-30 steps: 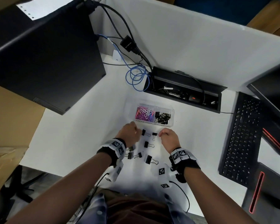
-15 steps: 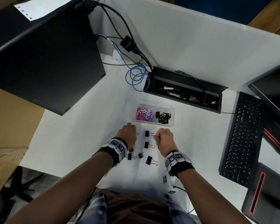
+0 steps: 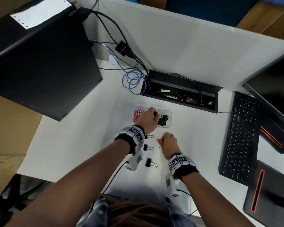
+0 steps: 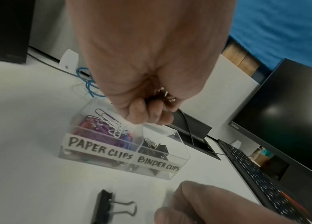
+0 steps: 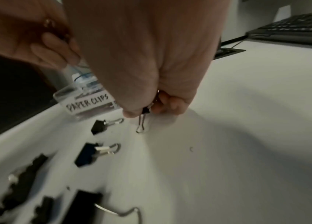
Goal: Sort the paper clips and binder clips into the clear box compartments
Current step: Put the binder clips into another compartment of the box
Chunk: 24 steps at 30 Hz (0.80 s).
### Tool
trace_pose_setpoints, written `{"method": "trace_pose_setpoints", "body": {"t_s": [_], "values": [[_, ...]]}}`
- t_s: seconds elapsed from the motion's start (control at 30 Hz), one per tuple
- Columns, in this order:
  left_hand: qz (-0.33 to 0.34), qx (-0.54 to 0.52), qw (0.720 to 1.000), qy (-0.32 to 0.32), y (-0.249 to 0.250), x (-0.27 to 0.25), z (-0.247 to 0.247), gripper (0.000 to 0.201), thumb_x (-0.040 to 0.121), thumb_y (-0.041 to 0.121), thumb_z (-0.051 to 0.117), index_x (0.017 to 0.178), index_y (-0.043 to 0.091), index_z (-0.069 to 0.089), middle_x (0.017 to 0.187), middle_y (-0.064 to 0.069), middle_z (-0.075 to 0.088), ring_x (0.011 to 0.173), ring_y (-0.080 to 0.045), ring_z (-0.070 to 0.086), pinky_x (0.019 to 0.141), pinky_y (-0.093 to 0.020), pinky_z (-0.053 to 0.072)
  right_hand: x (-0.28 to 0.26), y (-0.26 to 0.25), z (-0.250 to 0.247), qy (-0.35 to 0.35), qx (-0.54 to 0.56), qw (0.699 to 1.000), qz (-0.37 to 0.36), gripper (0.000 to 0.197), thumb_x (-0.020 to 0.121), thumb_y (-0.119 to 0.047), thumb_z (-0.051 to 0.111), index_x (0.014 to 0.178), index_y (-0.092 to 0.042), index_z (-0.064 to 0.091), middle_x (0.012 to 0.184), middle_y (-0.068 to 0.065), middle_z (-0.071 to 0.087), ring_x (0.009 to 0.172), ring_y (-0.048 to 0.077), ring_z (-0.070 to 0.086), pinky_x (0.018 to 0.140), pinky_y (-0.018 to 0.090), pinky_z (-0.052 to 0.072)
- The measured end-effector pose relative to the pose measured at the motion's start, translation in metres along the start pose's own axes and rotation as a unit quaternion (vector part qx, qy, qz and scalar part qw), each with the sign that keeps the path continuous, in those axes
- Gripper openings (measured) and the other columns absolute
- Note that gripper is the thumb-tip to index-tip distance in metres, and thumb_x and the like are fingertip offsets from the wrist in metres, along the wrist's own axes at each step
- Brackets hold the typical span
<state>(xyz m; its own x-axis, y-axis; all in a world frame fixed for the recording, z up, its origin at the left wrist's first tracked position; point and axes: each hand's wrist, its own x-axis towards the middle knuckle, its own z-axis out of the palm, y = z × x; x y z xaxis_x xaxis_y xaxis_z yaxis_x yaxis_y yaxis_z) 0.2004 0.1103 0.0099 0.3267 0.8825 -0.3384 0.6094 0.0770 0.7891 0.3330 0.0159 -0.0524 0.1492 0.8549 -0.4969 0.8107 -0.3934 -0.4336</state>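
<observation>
The clear box (image 3: 169, 112) (image 4: 178, 153) stands mid-desk with coloured paper clips (image 4: 105, 128) in its left compartment and black binder clips (image 3: 163, 119) (image 4: 155, 146) in its right. My left hand (image 3: 148, 119) (image 4: 151, 109) hovers over the box, fingers curled round small binder clips (image 4: 163, 94). My right hand (image 3: 168, 143) (image 5: 147, 111) sits lower, just before the box, pinching a small binder clip (image 5: 142, 119) whose wire handle hangs to the desk. Three loose binder clips (image 3: 149, 136) (image 3: 147, 147) (image 3: 150, 162) lie between my wrists.
A black keyboard (image 3: 239, 138) lies to the right beside a monitor (image 3: 272, 89). An open cable tray (image 3: 179, 91) sits behind the box, with a blue cable coil (image 3: 133, 81). A large black case (image 3: 39, 63) fills the left.
My left hand rose from the desk and moved forward over the box with clips in it. My right hand stayed near the loose clips, holding one.
</observation>
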Motion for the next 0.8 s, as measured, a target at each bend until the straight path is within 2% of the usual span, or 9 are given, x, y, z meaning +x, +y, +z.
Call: {"method": "trace_pose_setpoints", "body": {"t_s": [0.1,0.17,0.23,0.3,0.33,0.43,0.53,0.7,0.8], "values": [[-0.045,0.005,0.999,-0.011,0.003,0.011,0.010,0.040,0.096,0.039,0.045,0.114,0.004,0.053,0.098,-0.008,0.064,0.089,-0.021,0.058,0.077,-0.031,0.045,-0.005,0.003,-0.011,0.029,0.107,0.994,-0.001,0.023,0.098,-0.032,0.049,0.093,-0.009,0.046,0.089,0.006,0.056,0.082,0.024,0.054,0.064,0.025,0.038],[-0.060,-0.024,0.998,0.006,0.004,0.013,0.016,0.035,0.097,0.033,0.043,0.114,0.003,0.051,0.095,-0.006,0.062,0.086,-0.020,0.058,0.071,-0.028,0.044,-0.006,-0.002,-0.024,0.069,0.174,0.982,-0.022,0.022,0.099,-0.030,0.048,0.089,-0.010,0.043,0.075,0.002,0.055,0.066,0.018,0.050,0.052,0.017,0.032],[-0.079,-0.072,0.994,0.023,0.006,0.015,0.021,0.030,0.098,0.026,0.040,0.110,0.000,0.050,0.086,-0.006,0.060,0.078,-0.022,0.057,0.058,-0.024,0.039,-0.004,-0.011,-0.036,0.108,0.222,0.968,-0.037,0.022,0.099,-0.029,0.047,0.089,-0.010,0.043,0.068,-0.002,0.052,0.057,0.012,0.046,0.049,0.016,0.034],[-0.091,-0.097,0.990,0.037,0.009,0.016,0.025,0.034,0.098,0.024,0.037,0.105,-0.006,0.052,0.078,-0.012,0.059,0.074,-0.031,0.057,0.053,-0.024,0.036,0.003,-0.020,-0.043,0.132,0.258,0.956,-0.036,0.022,0.099,-0.030,0.047,0.091,-0.011,0.043,0.066,-0.003,0.051,0.055,0.010,0.046,0.051,0.019,0.035],[-0.086,-0.088,0.991,0.046,0.011,0.016,0.025,0.034,0.097,0.022,0.037,0.105,-0.007,0.053,0.082,-0.016,0.061,0.078,-0.033,0.058,0.056,-0.025,0.037,0.007,-0.024,-0.046,0.141,0.267,0.953,-0.030,0.022,0.099,-0.032,0.047,0.093,-0.011,0.043,0.067,-0.003,0.053,0.055,0.010,0.047,0.052,0.021,0.036],[-0.040,-0.010,0.996,0.081,0.012,0.005,0.014,0.024,0.093,0.017,0.043,0.109,0.003,0.055,0.101,-0.009,0.059,0.087,-0.020,0.055,0.071,-0.027,0.039,0.022,-0.036,-0.052,0.150,0.276,0.949,-0.016,0.019,0.097,-0.032,0.051,0.095,-0.014,0.045,0.071,-0.002,0.057,0.059,0.010,0.052,0.051,0.014,0.039],[0.014,0.082,0.991,0.105,-0.003,-0.012,0.001,0.014,0.089,0.021,0.047,0.093,0.013,0.058,0.094,-0.002,0.056,0.078,-0.017,0.053,0.070,-0.031,0.047,0.038,-0.043,-0.050,0.150,0.243,0.958,-0.016,0.020,0.095,-0.034,0.055,0.099,-0.015,0.050,0.085,0.001,0.060,0.073,0.013,0.057,0.057,0.011,0.038],[0.036,0.126,0.980,0.149,-0.042,-0.039,-0.022,0.005,0.085,0.018,0.052,0.086,0.018,0.056,0.083,0.002,0.054,0.069,-0.015,0.053,0.062,-0.031,0.051,0.044,-0.045,-0.044,0.130,0.140,0.978,-0.079,0.013,0.095,-0.020,0.054,0.105,-0.014,0.060,0.108,0.004,0.052,0.090,0.017,0.055,0.085,0.027,0.047],[0.011,0.180,0.978,0.103,-0.064,-0.060,-0.033,0.009,0.082,0.024,0.055,0.089,0.020,0.058,0.087,0.004,0.053,0.077,-0.015,0.054,0.065,-0.029,0.051,0.039,-0.040,-0.040,0.141,0.063,0.980,-0.128,0.017,0.092,-0.014,0.053,0.106,-0.018,0.063,0.112,0.001,0.055,0.094,0.018,0.056,0.083,0.030,0.052]]}}
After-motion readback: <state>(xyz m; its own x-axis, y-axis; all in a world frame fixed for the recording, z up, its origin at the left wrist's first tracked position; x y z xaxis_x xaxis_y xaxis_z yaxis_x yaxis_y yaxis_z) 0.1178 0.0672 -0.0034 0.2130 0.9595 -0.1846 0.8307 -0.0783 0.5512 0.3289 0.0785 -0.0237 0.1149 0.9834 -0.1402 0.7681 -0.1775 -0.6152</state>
